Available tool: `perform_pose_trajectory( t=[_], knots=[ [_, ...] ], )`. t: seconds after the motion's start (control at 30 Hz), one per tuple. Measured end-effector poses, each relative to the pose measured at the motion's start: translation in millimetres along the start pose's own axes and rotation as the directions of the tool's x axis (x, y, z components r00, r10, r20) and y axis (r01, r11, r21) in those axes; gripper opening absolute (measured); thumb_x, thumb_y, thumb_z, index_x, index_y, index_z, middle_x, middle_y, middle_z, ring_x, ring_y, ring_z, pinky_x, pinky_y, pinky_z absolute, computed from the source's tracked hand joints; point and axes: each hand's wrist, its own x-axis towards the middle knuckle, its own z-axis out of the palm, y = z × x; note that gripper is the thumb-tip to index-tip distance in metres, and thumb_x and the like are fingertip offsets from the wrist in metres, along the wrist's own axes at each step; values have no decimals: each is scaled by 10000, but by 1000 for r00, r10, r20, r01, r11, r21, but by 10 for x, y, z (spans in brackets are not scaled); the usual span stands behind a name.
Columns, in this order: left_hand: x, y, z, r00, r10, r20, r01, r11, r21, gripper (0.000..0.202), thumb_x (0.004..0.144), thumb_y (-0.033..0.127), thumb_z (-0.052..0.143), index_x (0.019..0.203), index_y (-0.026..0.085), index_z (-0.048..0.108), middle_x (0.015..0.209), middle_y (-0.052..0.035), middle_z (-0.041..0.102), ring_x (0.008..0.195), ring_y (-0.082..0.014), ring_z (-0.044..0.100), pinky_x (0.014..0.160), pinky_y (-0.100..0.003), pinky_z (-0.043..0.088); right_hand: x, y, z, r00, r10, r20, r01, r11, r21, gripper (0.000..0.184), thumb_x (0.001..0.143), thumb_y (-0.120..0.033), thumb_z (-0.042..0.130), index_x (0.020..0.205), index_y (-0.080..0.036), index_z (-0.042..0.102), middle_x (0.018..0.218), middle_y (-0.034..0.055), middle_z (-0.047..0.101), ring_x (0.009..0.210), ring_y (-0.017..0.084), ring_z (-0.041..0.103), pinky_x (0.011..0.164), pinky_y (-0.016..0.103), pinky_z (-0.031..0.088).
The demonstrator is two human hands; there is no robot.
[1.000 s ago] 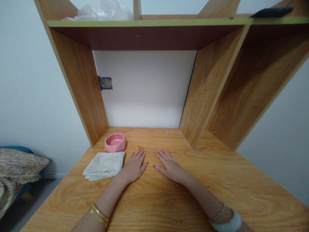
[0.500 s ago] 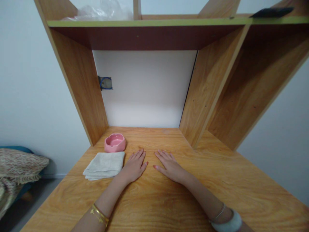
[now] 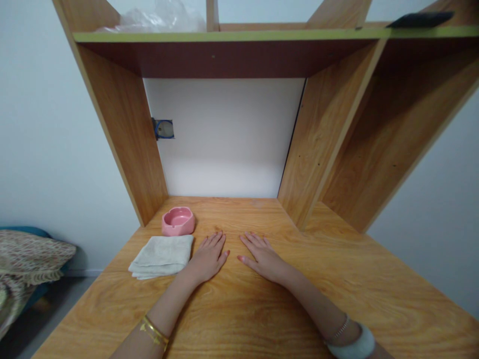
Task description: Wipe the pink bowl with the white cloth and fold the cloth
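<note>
My left hand (image 3: 207, 258) lies palm down on the wooden desktop (image 3: 239, 314), fingers stretched out and thumb apart. Just left of it is a folded pale grey cloth (image 3: 162, 255), close to the wrist. Behind the cloth stands a pink ashtray (image 3: 178, 222) with notches in its rim; its hollow shows nothing inside. My right hand (image 3: 262, 258) rests flat on the wood too, fingers extended, across a small gap from the left. Neither hand holds anything.
Wooden side panels (image 3: 123, 134) and an overhead shelf (image 3: 232, 36) frame the desk's back. Clear plastic (image 3: 160, 17) and a dark flat object (image 3: 421, 20) lie on the shelf. An opening with a blue cable (image 3: 164, 129) is in the back wall. A fringed blanket (image 3: 32, 259) is at left.
</note>
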Motion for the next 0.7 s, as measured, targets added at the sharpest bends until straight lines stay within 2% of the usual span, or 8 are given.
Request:
perform_pose_trajectory(
  t=[0.37,0.53,0.7],
  knots=[
    [-6,-12,20,1000,-6,-22,6,1000,9,541,876,408,213,1327,110,231,1398,-113,208,1285,-194,159,1035,-380,169,-14,-23,-13,1000,-5,-13,4,1000,-3,714,803,-610,236,1341,-141,253,1424,117,143,1291,255,132,1031,435,77],
    [-3,-9,16,1000,-5,-13,5,1000,0,534,877,410,215,1324,120,246,1391,-101,237,1283,-193,172,1039,-382,162,-14,-19,-15,1000,-9,-15,9,1000,-7,719,801,-616,232,1340,-141,255,1427,120,122,1293,249,127,1030,434,78],
    [-4,2,-6,1000,-11,11,11,1000,-3,529,878,405,213,1317,115,267,1390,-98,240,1281,-195,181,1041,-381,155,-8,-14,-9,1000,7,7,-7,1000,-9,724,801,-616,226,1345,-139,243,1417,115,176,1293,248,128,1034,430,66]
  ],
)
